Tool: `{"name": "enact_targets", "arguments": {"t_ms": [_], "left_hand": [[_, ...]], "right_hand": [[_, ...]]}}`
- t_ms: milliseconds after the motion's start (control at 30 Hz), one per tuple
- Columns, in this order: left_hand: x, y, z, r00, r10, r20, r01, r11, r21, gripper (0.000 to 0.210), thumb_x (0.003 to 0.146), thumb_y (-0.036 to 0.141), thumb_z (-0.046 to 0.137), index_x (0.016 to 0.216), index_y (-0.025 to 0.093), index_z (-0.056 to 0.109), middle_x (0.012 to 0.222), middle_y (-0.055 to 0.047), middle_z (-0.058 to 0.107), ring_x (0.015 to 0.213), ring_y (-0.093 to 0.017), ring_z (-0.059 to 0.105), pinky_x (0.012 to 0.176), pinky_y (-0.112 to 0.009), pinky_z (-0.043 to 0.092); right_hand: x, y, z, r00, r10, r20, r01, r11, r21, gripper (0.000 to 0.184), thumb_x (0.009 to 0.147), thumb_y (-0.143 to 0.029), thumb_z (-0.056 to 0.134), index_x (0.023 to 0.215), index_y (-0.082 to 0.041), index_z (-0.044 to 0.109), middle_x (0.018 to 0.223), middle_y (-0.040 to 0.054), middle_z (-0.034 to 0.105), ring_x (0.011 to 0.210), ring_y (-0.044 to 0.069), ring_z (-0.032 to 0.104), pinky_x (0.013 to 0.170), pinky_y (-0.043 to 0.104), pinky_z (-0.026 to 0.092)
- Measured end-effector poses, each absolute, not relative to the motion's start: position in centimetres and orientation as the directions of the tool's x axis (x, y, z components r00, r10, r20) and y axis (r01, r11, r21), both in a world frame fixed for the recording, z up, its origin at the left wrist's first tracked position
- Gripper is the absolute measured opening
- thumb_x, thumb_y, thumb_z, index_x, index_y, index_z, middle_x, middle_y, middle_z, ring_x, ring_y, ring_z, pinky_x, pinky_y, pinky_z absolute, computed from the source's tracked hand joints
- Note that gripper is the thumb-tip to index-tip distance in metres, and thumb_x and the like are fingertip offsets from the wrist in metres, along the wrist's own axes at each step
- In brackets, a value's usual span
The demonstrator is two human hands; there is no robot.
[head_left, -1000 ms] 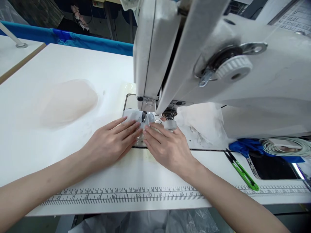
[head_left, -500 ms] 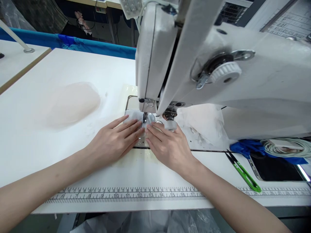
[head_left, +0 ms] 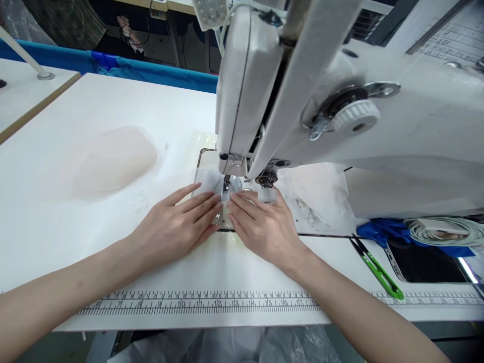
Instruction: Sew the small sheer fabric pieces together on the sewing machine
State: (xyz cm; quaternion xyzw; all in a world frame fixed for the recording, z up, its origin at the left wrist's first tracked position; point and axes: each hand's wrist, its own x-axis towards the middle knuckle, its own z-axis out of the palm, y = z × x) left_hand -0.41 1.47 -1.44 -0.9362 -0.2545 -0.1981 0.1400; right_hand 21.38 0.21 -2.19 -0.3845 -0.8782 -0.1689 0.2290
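My left hand (head_left: pixel 177 221) lies flat with its fingers stretched out, its tips on a small piece of thin, sheer whitish fabric (head_left: pixel 207 178). That fabric sits at the presser foot (head_left: pixel 226 184) of a white sewing machine (head_left: pixel 235 96), over the metal needle plate. On the other side of the foot, my right hand (head_left: pixel 266 226) rests palm down, fingers straight and close together. Its fingertips touch down just right of the foot, almost meeting the left ones. What lies beneath the right fingers is mostly hidden.
Sheer beige fabric (head_left: pixel 121 156) lies on the table at left. Pale fabric (head_left: pixel 317 191) sits under the machine arm. At right are green thread snips (head_left: pixel 381 275), a phone (head_left: pixel 427 264), blue cloth (head_left: pixel 381 229) and coiled cord (head_left: pixel 449 229). A printed ruler (head_left: pixel 207 303) runs along the front edge.
My left hand has shifted slightly left and toward me, so more of the sheer fabric shows beside the foot. My right hand stays nearly where it was. The view has shifted a little.
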Motion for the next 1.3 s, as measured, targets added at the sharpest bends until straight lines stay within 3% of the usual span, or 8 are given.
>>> {"name": "enact_targets", "arguments": {"t_ms": [233,467,667,900,1167,1300], "left_hand": [[-0.5,1.7,-1.6,0.78,0.437,0.448,0.541,-0.83,-0.133,0.028,0.097,0.024,0.052,0.118,0.014,0.066,0.118,-0.008,0.07,0.111,-0.023,0.066,0.111,-0.044,0.045],[-0.6,2.3,-1.9,0.784,0.43,0.448,0.55,-0.815,-0.18,0.031,0.098,0.027,0.051,0.121,0.012,0.064,0.121,-0.009,0.069,0.115,-0.022,0.065,0.109,-0.045,0.047],[-0.7,2.8,-2.4,0.743,0.5,0.445,0.59,-0.803,-0.084,0.035,0.098,0.034,0.049,0.126,0.016,0.062,0.125,-0.009,0.066,0.118,-0.023,0.062,0.112,-0.046,0.044],[-0.5,3.6,-2.5,0.74,0.527,0.417,0.61,-0.787,-0.088,0.039,0.1,0.037,0.045,0.127,0.014,0.061,0.127,-0.01,0.064,0.12,-0.024,0.061,0.109,-0.046,0.046],[-0.6,4.4,-2.4,0.691,0.59,0.418,0.636,-0.771,0.037,0.037,0.101,0.033,0.042,0.127,0.014,0.061,0.129,-0.009,0.064,0.117,-0.025,0.063,0.099,-0.043,0.055],[-1.1,4.4,-2.5,0.633,0.634,0.444,0.682,-0.728,0.066,0.034,0.101,0.026,0.039,0.121,0.014,0.064,0.122,-0.009,0.068,0.112,-0.024,0.066,0.086,-0.037,0.06]], "right_hand": [[21.2,0.3,-2.2,-0.601,0.582,0.547,0.752,0.643,0.143,0.021,0.096,-0.019,0.053,0.095,-0.016,0.073,0.087,0.0025,0.077,0.079,0.016,0.065,0.116,0.045,0.028],[21.2,0.6,-2.3,-0.597,0.62,0.51,0.77,0.62,0.148,0.022,0.096,-0.019,0.051,0.1,-0.017,0.072,0.094,0.0034,0.077,0.091,0.019,0.066,0.111,0.048,0.033],[21.0,0.9,-2.1,-0.582,0.65,0.488,0.786,0.605,0.132,0.023,0.096,-0.019,0.05,0.101,-0.017,0.072,0.094,0.0044,0.077,0.091,0.019,0.066,0.107,0.049,0.037],[21.3,1.2,-2.1,-0.576,0.64,0.508,0.786,0.605,0.13,0.025,0.097,-0.024,0.051,0.092,-0.019,0.075,0.09,0.003,0.077,0.093,0.019,0.066,0.115,0.047,0.028],[21.6,0.9,-1.4,-0.579,0.611,0.54,0.776,0.616,0.134,0.021,0.096,-0.025,0.055,0.097,-0.017,0.074,0.091,0.0035,0.077,0.089,0.019,0.067,0.106,0.043,0.037],[21.8,0.8,-1.0,-0.596,0.598,0.537,0.76,0.635,0.137,0.019,0.094,-0.021,0.056,0.102,-0.015,0.072,0.09,0.0039,0.077,0.085,0.018,0.068,0.089,0.033,0.047]]}}
